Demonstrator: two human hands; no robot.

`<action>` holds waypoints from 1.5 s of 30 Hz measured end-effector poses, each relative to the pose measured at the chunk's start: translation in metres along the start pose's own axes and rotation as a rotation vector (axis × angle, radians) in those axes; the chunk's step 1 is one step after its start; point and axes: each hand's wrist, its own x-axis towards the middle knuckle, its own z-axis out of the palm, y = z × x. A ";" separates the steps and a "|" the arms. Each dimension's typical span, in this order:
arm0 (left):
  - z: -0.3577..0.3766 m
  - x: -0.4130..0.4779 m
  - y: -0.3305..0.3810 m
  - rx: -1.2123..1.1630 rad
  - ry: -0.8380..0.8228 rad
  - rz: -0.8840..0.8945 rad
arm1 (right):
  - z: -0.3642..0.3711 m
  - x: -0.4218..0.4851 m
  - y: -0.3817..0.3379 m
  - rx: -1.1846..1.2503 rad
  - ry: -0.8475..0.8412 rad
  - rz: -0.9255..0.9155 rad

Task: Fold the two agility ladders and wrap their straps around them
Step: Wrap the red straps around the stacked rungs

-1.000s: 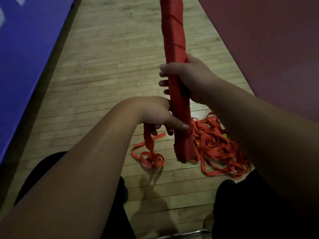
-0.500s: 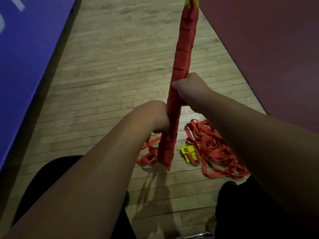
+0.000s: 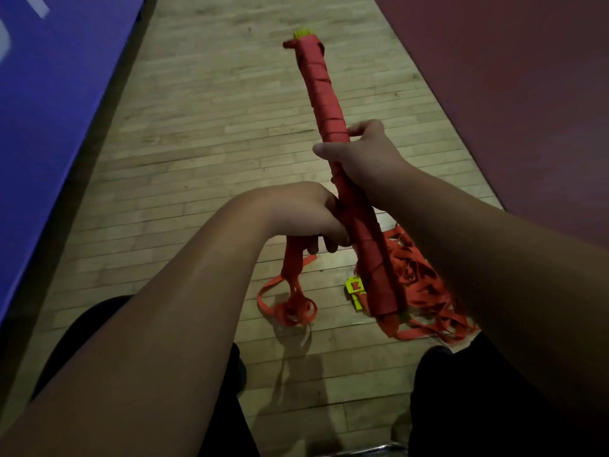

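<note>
My right hand [image 3: 365, 156] grips bundle [image 3: 318, 77] mid-length, fingers [image 3: 362, 127] curled round; left hand [image 3: 296, 212] clutches strap [image 3: 292, 258] beside it. Bundle slants over floor [image 3: 197, 143], second ladder [image 3: 425, 291] heaped beneath. I judge bundle stiff, light; strap limp: hold close, taut.

On the wooden floor [image 3: 214, 127] lies a red strap tangle [image 3: 423, 288] with yellow pieces [image 3: 354, 289].

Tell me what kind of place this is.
Most likely an indoor gym or sports hall. There is a light wooden strip floor, a blue mat along the left, and a dark red mat on the right. The person holds a red agility ladder bundle and its loose strap.
</note>
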 end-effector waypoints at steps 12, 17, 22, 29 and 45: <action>0.014 0.009 0.004 0.012 0.183 -0.007 | -0.004 0.007 -0.002 0.232 -0.088 0.010; 0.003 -0.001 0.003 0.033 0.140 0.012 | -0.011 0.002 -0.010 0.381 -0.142 0.023; -0.004 -0.003 -0.003 0.103 0.113 0.029 | -0.012 -0.002 -0.013 0.287 -0.123 -0.025; -0.003 0.004 -0.015 0.044 -0.005 0.114 | -0.010 -0.004 -0.012 0.193 -0.118 -0.059; -0.001 -0.001 -0.009 -0.077 -0.037 0.124 | -0.014 -0.001 -0.009 0.168 -0.100 -0.064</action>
